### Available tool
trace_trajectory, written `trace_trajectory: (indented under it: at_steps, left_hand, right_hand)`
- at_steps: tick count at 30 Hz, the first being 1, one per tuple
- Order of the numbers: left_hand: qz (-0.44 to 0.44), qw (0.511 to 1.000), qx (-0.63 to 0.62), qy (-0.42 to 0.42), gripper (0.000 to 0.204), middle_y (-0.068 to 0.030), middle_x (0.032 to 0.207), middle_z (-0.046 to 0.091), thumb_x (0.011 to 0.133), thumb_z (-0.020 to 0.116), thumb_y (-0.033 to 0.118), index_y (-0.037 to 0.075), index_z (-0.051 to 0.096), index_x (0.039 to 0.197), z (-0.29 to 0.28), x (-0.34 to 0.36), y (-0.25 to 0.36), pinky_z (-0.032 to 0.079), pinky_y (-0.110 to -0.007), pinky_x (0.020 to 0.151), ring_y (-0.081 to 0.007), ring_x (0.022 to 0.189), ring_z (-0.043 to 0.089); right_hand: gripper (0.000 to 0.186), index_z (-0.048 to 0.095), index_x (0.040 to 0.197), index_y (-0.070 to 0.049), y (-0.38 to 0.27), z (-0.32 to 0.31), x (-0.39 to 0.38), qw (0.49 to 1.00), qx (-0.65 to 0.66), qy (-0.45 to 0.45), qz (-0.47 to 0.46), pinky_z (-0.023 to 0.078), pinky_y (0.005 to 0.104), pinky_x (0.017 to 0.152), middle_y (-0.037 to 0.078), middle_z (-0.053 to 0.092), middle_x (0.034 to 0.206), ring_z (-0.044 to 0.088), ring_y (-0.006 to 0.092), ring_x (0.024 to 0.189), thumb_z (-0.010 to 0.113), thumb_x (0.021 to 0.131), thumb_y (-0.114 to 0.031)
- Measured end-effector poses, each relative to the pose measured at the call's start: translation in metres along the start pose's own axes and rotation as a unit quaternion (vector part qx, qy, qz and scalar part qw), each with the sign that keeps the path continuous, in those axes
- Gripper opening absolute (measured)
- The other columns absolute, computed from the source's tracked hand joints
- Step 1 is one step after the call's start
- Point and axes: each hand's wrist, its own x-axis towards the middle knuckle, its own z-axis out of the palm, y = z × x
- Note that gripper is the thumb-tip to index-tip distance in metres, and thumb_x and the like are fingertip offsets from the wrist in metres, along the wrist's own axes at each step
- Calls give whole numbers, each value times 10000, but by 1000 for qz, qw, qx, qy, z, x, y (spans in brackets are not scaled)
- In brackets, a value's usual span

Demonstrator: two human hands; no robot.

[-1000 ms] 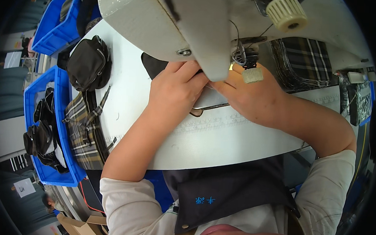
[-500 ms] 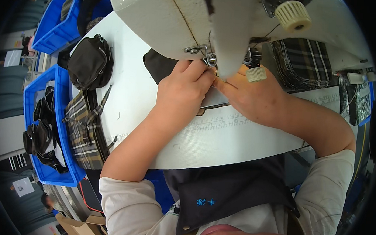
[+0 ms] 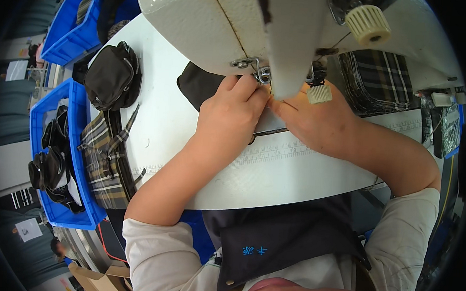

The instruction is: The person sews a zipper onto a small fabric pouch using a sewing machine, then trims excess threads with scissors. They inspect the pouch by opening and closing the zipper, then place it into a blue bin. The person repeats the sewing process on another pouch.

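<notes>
My left hand (image 3: 231, 107) is closed at the needle area of a white sewing machine (image 3: 213, 26), its fingertips gripping a piece of dark fabric (image 3: 195, 86). The fabric lies flat on the white table and sticks out left of that hand. Close beside it my right hand (image 3: 321, 121) pinches the same work with thumb and forefinger, the two thumbs almost touching. A narrow dark edge of the work runs between my wrists above a ruler strip (image 3: 280, 149) on the table. The machine head and my fingers hide the needle and the seam.
A small black pouch (image 3: 109, 78) and a plaid fabric piece (image 3: 103, 160) lie at the left. Blue bins (image 3: 95, 217) stand beyond the table's left edge, one with black pouches. Stacked plaid panels (image 3: 378, 79) lie right of the machine. Tension knobs (image 3: 320, 93) hang close above my right hand.
Both hands have shifted very slightly to the right with the work. The small loop below my left hand now shows less. My grip looks the same.
</notes>
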Motion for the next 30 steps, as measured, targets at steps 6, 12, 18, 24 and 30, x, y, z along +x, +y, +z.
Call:
trace_trajectory:
  at_steps: [6, 12, 18, 24, 30]
  left_hand:
    - [-13, 999, -23, 23, 252, -33, 934, 637, 740, 724, 32, 64, 718, 990, 2, 2, 1, 555, -354, 665, -264, 855, 648]
    - [-46, 994, -98, 25, 208, -63, 971, 691, 769, 733, 54, 59, 716, 976, -4, 2, -4, 556, -363, 713, -269, 857, 673]
    - [0, 998, -64, 24, 239, -41, 985, 682, 749, 740, 29, 70, 718, 983, -4, 2, -6, 556, -360, 695, -266, 874, 665]
    - [16, 999, -26, 38, 268, -14, 977, 668, 733, 736, 16, 87, 719, 991, 2, 0, -8, 559, -339, 663, -244, 879, 659]
    - [12, 1000, -4, 27, 319, -2, 963, 644, 723, 728, 25, 98, 721, 1033, 4, -2, -6, 558, -332, 637, -229, 873, 652]
  right_hand:
    - [229, 664, 983, -58, 0, -1, 2, 1000, 0, 11, 18, 476, 360, 722, 49, 640, 811, 623, 231, 818, 668, 757, -96]
    - [241, 672, 1004, -64, 1, 2, 1, 999, -16, 30, 9, 471, 358, 716, 38, 642, 815, 617, 218, 806, 663, 766, -104]
    - [238, 674, 1000, -65, 4, 8, 0, 999, 2, 41, -4, 474, 357, 724, 40, 641, 782, 616, 211, 776, 666, 765, -99]
    - [276, 675, 1048, -49, 2, 1, 1, 1000, 19, 3, 0, 484, 367, 737, 51, 653, 797, 631, 231, 785, 662, 775, -85]
    - [309, 676, 1087, -31, 1, 0, 1, 1000, 10, -9, 3, 489, 381, 720, 57, 659, 801, 639, 257, 765, 652, 782, -74]
